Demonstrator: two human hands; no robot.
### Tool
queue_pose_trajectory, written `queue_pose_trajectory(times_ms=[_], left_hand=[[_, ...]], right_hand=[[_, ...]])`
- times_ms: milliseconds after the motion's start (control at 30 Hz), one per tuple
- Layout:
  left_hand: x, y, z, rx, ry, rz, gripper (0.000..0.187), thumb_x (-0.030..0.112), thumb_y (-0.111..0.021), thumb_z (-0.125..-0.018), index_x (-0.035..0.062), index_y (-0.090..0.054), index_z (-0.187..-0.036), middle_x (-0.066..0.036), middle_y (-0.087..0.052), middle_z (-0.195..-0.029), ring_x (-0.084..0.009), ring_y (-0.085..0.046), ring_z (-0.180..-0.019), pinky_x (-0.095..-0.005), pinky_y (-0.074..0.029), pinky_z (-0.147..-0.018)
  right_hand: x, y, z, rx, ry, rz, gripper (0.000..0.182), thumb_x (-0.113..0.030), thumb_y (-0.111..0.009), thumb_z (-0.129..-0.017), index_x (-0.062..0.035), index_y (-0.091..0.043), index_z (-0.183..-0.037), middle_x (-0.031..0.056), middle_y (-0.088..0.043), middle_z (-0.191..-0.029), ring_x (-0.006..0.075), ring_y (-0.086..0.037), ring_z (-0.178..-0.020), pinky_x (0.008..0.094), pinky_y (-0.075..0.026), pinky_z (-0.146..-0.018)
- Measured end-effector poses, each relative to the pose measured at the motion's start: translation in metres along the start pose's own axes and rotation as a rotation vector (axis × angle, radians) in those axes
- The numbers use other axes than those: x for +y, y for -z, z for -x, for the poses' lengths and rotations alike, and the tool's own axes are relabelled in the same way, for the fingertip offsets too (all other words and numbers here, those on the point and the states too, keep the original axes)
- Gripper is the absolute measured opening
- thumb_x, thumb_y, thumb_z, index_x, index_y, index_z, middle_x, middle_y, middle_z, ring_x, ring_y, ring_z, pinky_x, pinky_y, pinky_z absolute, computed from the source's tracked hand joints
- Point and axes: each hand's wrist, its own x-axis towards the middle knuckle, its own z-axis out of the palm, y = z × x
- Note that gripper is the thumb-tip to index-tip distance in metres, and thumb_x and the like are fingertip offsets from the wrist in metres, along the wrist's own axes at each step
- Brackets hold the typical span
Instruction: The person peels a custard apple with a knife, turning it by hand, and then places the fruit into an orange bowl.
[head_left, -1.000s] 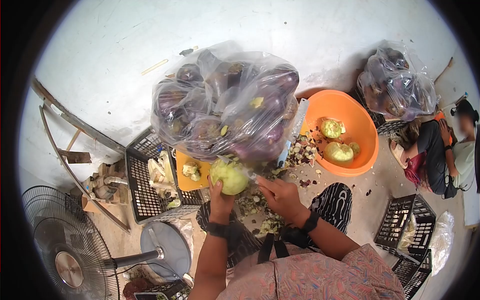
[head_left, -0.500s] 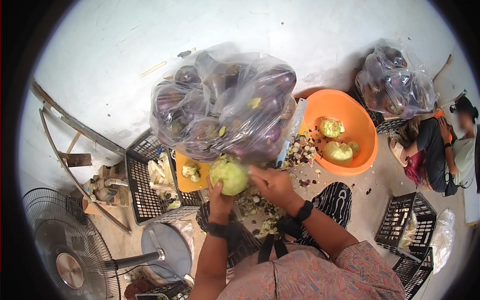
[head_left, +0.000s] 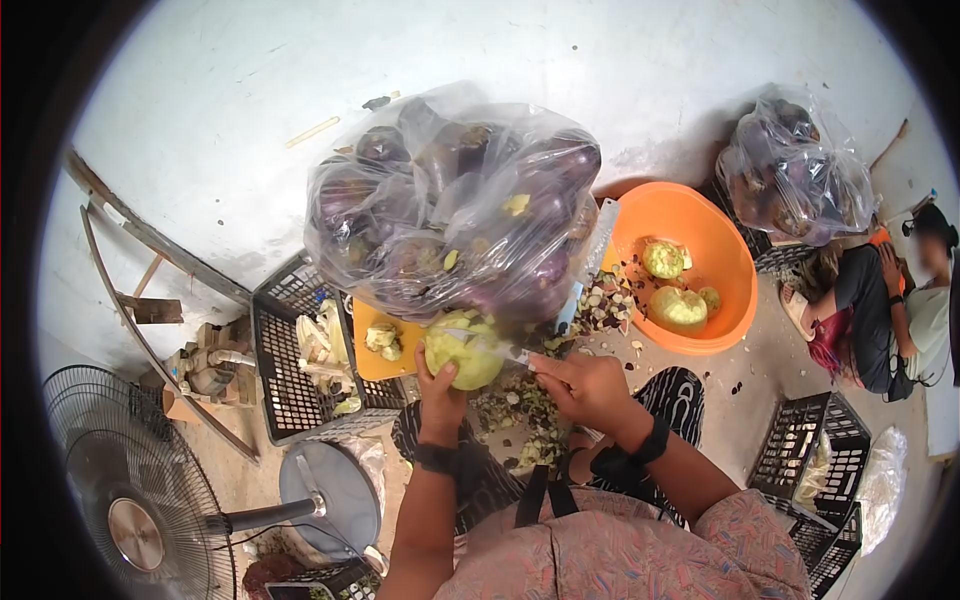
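My left hand (head_left: 441, 398) grips a round, pale green, peeled kohlrabi (head_left: 478, 368) from its left side. In my right hand (head_left: 592, 392) is a knife (head_left: 516, 354), its blade pointing left and laid against the upper part of the kohlrabi. Just beyond them bulges a big clear plastic bag (head_left: 450, 220) of purple, unpeeled kohlrabi. Green and purple peelings (head_left: 525, 425) lie in a heap below, between my legs. A yellow board (head_left: 378, 367) with a pale trimmed piece (head_left: 383, 341) on it sits left of my left hand.
An orange basin (head_left: 735, 270) at right holds peeled kohlrabi. Black crates (head_left: 275, 345) stand at left and at lower right. A fan (head_left: 135, 530) fills the lower left. A second bag of kohlrabi (head_left: 790, 180) is at upper right, near a seated person (head_left: 890, 310).
My right hand has shifted right and slightly down, and the knife blade, blurred before, now shows across the kohlrabi. My left hand still holds the kohlrabi, which has shifted slightly right.
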Motion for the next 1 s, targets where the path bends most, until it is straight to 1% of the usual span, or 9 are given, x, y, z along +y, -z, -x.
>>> queue_pose_trajectory(times_ms=[100, 267, 500, 567, 667, 700, 767, 867, 1000], left_hand=[[-0.001, 0.002, 0.000, 0.017, -0.005, -0.028, 0.072, 0.014, -0.068, -0.078, 0.0081, -0.033, -0.141, -0.013, -0.049, -0.132, -0.0295, -0.051, -0.123, -0.0447, -0.044, -0.103], [-0.001, 0.004, -0.001, 0.020, 0.004, -0.016, 0.075, 0.013, -0.069, -0.078, 0.0090, -0.031, -0.142, -0.013, -0.049, -0.132, -0.0299, -0.052, -0.122, -0.0458, -0.046, -0.101], [-0.001, 0.002, -0.001, 0.013, 0.009, -0.015, 0.076, 0.014, -0.069, -0.077, 0.0096, -0.030, -0.143, -0.014, -0.049, -0.132, -0.0305, -0.052, -0.121, -0.0464, -0.047, -0.101], [0.000, 0.002, -0.001, 0.013, 0.007, -0.007, 0.076, 0.014, -0.070, -0.077, 0.0095, -0.031, -0.142, -0.013, -0.049, -0.131, -0.0303, -0.052, -0.121, -0.0463, -0.047, -0.101], [0.000, 0.001, -0.001, 0.008, 0.003, -0.016, 0.075, 0.014, -0.070, -0.077, 0.0096, -0.032, -0.141, -0.013, -0.049, -0.131, -0.0300, -0.053, -0.120, -0.0462, -0.047, -0.100], [0.000, 0.002, -0.001, 0.009, 0.002, -0.017, 0.075, 0.014, -0.070, -0.077, 0.0096, -0.032, -0.141, -0.013, -0.049, -0.131, -0.0300, -0.053, -0.120, -0.0462, -0.047, -0.100], [0.000, 0.005, -0.002, -0.008, 0.014, -0.028, 0.074, 0.010, -0.068, -0.076, 0.0113, -0.031, -0.140, -0.012, -0.048, -0.129, -0.0275, -0.051, -0.120, -0.0433, -0.047, -0.099], [0.001, 0.000, -0.001, -0.003, 0.004, 0.008, 0.075, 0.010, -0.069, -0.076, 0.0113, -0.031, -0.140, -0.011, -0.047, -0.130, -0.0274, -0.051, -0.120, -0.0431, -0.047, -0.100], [0.002, -0.002, 0.000, -0.012, 0.010, -0.001, 0.076, 0.010, -0.069, -0.076, 0.0114, -0.031, -0.141, -0.012, -0.047, -0.131, -0.0275, -0.051, -0.120, -0.0431, -0.047, -0.099]], right_hand=[[0.001, -0.001, -0.003, -0.032, -0.011, 0.054, 0.025, -0.020, -0.070, -0.083, -0.0172, -0.072, -0.107, 0.0050, -0.057, -0.061, 0.0255, -0.057, -0.050, 0.0369, -0.045, -0.045], [-0.001, 0.000, -0.007, -0.021, -0.041, 0.002, 0.023, -0.018, -0.071, -0.082, -0.0161, -0.073, -0.104, 0.0058, -0.059, -0.061, 0.0261, -0.058, -0.052, 0.0370, -0.045, -0.047], [0.004, 0.012, -0.004, -0.040, -0.046, -0.056, 0.022, -0.017, -0.070, -0.082, -0.0153, -0.073, -0.104, 0.0066, -0.060, -0.061, 0.0272, -0.060, -0.053, 0.0372, -0.047, -0.048], [0.004, 0.010, -0.006, -0.110, -0.092, -0.040, 0.020, -0.026, -0.064, -0.087, -0.0168, -0.072, -0.103, 0.0091, -0.061, -0.065, 0.0299, -0.060, -0.058, 0.0421, -0.047, -0.053], [0.004, 0.010, -0.012, -0.135, -0.101, -0.019, 0.021, -0.027, -0.064, -0.087, -0.0164, -0.072, -0.104, 0.0096, -0.061, -0.066, 0.0306, -0.060, -0.059, 0.0423, -0.047, -0.053], [0.004, 0.011, -0.014, -0.135, -0.100, -0.021, 0.021, -0.027, -0.064, -0.087, -0.0164, -0.072, -0.104, 0.0096, -0.061, -0.066, 0.0306, -0.060, -0.059, 0.0423, -0.047, -0.053], [0.006, 0.016, -0.016, -0.097, -0.030, -0.038, 0.021, -0.018, -0.071, -0.082, -0.0147, -0.073, -0.103, 0.0087, -0.062, -0.065, 0.0286, -0.060, -0.055, 0.0382, -0.047, -0.050], [0.007, 0.025, -0.017, -0.101, -0.006, -0.074, 0.020, -0.018, -0.071, -0.082, -0.0146, -0.074, -0.102, 0.0088, -0.062, -0.065, 0.0284, -0.061, -0.056, 0.0378, -0.047, -0.051], [0.008, 0.023, -0.015, -0.123, -0.022, -0.044, 0.020, -0.018, -0.071, -0.082, -0.0143, -0.074, -0.101, 0.0088, -0.062, -0.065, 0.0280, -0.061, -0.056, 0.0375, -0.047, -0.051]])
